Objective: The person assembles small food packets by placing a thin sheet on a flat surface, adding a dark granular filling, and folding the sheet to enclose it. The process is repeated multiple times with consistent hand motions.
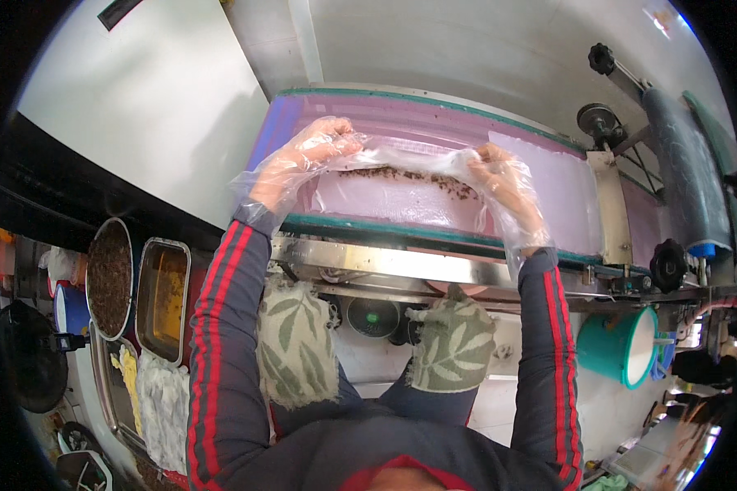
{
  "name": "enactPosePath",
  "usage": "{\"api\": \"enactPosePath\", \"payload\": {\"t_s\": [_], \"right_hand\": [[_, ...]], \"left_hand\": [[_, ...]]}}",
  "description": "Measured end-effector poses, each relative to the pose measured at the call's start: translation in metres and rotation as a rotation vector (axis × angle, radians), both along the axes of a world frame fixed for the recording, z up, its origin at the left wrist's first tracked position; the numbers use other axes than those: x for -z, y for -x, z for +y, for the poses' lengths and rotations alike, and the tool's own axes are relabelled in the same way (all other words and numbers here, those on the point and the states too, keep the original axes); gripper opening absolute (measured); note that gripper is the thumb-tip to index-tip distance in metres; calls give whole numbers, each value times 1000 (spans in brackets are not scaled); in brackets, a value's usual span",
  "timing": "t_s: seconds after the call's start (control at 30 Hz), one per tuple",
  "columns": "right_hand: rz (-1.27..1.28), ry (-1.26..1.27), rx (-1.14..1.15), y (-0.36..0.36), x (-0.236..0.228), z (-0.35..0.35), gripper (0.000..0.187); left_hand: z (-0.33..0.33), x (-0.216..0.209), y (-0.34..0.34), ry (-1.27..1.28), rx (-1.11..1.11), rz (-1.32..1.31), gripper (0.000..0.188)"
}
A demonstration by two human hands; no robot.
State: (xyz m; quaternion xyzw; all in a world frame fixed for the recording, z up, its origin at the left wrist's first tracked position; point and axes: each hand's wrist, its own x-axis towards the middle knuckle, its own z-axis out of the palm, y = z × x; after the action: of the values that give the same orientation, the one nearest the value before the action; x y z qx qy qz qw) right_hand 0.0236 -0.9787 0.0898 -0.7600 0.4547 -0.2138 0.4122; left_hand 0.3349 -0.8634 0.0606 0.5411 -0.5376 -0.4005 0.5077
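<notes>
A thin, moist white rice noodle sheet (377, 196) lies on the pinkish belt (368, 110) in front of me. Brown crumbly filling (413, 174) runs across it in a line. My left hand (323, 146), in a loose clear plastic glove, pinches the lifted far edge at its left end. At the other end my right hand (495, 173), gloved the same way, grips that edge with curled fingers. Between the two hands the edge hangs as a bunched white strip just beyond the filling. The fingertips are partly hidden by the plastic.
Green strips border the belt, with a metal rail (385, 258) on my side. Rightward stand a metal crossbar (610, 209), black knobs and a dark roller (686, 164). A bowl of brown filling (109, 278) and a tray of yellow liquid (169, 286) sit left; a teal bucket (618, 348) stands right.
</notes>
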Motion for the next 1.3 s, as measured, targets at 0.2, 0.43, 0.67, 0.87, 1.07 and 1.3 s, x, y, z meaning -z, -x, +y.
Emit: {"api": "enactPosePath", "payload": {"t_s": [0.2,0.43,0.67,0.87,1.07,1.3], "right_hand": [[290,638,-275,-34,24,17,31],[53,319,-251,-11,2,54,24],[521,688,-513,-1,31,64,21],[38,906,-351,32,37,76,28],[-21,812,-303,35,25,94,25],[-10,658,-309,38,15,116,22]], "left_hand": [[24,11,18,318,-9,-957,23],[65,-7,33,72,-196,-749,24],[106,3,40,180,-63,-1083,18],[199,-48,23,174,-492,-938,19],[320,-72,-11,-211,-1047,-667,31],[335,-46,-33,-394,-896,-993,30]]}}
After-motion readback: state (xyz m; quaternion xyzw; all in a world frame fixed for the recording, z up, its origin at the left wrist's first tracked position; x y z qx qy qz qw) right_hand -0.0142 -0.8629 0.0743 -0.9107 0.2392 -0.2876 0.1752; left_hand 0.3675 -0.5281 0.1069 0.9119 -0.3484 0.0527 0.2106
